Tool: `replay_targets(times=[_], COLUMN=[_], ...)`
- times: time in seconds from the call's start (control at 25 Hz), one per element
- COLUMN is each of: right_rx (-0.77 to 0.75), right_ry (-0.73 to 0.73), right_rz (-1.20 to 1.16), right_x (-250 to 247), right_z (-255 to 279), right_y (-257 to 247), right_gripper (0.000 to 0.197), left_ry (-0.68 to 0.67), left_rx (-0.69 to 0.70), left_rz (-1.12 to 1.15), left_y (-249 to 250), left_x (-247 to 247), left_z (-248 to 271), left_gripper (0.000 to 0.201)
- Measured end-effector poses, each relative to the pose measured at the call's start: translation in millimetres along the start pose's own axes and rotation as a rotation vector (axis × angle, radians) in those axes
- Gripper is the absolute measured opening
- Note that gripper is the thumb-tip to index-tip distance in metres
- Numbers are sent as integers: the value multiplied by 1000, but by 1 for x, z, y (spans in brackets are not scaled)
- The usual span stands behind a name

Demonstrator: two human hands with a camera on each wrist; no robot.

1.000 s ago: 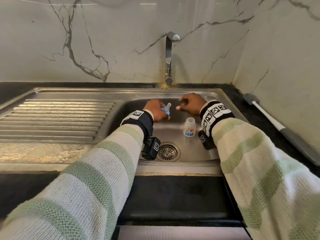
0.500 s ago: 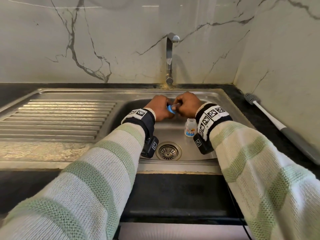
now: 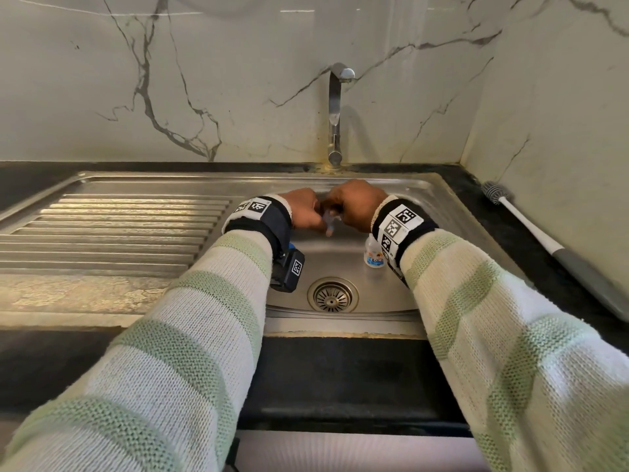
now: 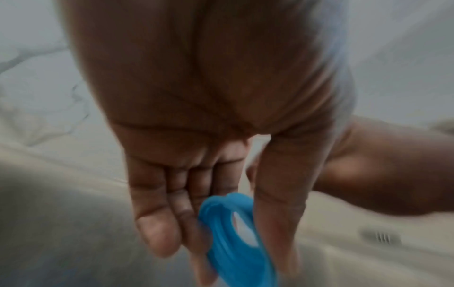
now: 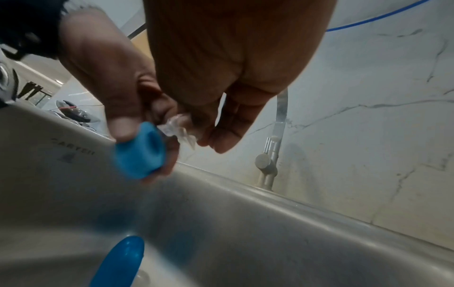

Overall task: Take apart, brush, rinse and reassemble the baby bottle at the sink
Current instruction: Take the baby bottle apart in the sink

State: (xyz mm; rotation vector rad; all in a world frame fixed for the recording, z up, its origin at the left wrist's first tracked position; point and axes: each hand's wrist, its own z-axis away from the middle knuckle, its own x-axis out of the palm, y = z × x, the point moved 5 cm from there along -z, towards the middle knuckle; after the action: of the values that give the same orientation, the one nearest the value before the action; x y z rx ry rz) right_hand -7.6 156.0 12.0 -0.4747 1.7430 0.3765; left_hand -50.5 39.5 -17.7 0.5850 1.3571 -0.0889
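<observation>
Both hands meet over the sink basin [image 3: 401, 294]. My left hand [image 3: 308, 214] grips the blue screw ring [image 4: 233, 233] between thumb and fingers; the blue screw ring [image 5: 140, 153] shows its hole in the right wrist view. My right hand [image 3: 355, 207] pinches the clear silicone nipple [image 5: 179, 129] right beside the ring. I cannot tell whether the nipple still sits in the ring. The small clear bottle body [image 3: 372, 257], with a printed label and an open top, stands upright on the basin floor just below my right wrist.
A bottle brush [image 3: 544, 240] with a white and grey handle lies on the dark counter at the right wall. The tap [image 3: 335, 114] rises behind the hands, with no water visibly running. The drain [image 3: 333, 296] is near the basin's front. A ribbed draining board [image 3: 112, 233] lies left.
A second ago my hands were apart, the left holding ring and nipple, the right open. The right hand came across to the left and now pinches the nipple at the ring.
</observation>
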Motion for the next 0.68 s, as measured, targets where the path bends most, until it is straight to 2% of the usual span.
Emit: replay_targets(times=[0.08, 0.12, 0.24, 0.28, 0.4, 0.44, 0.52, 0.56, 0.6, 0.68], right_rx=[7, 32, 218, 272, 324, 324, 317, 338, 357, 377], right_ry=[51, 20, -262, -254, 108, 95, -214, -304, -262, -65], right_rz=[-27, -52, -120, -154, -253, -289, -299, -274, -268, -275], right_x=[-3, 2, 32, 35, 20, 23, 44, 51, 51, 43], right_z=[0, 2, 12, 12, 8, 8, 14, 17, 17, 15], right_y=[2, 6, 24, 31, 43, 44, 38, 38, 39, 46], right_gripper=[20, 19, 22, 22, 19, 21, 23, 23, 24, 22], left_ry=[-71, -72, 16, 72, 274, 244, 15, -21, 8, 69], left_rx=[-51, -60, -75, -81, -98, -110, -136, -142, -141, -127], left_rz=[-112, -108, -13, -10, -59, -58, -101, -126, -121, -81], left_y=[-7, -9, -12, -11, -12, -15, -19, -19, -20, -19], left_x=[7, 9, 5, 2, -4, 2, 25, 30, 31, 30], left_z=[4, 5, 7, 6, 4, 2, 0, -1, -3, -4], left_gripper=[29, 26, 32, 36, 46, 46, 41, 38, 36, 36])
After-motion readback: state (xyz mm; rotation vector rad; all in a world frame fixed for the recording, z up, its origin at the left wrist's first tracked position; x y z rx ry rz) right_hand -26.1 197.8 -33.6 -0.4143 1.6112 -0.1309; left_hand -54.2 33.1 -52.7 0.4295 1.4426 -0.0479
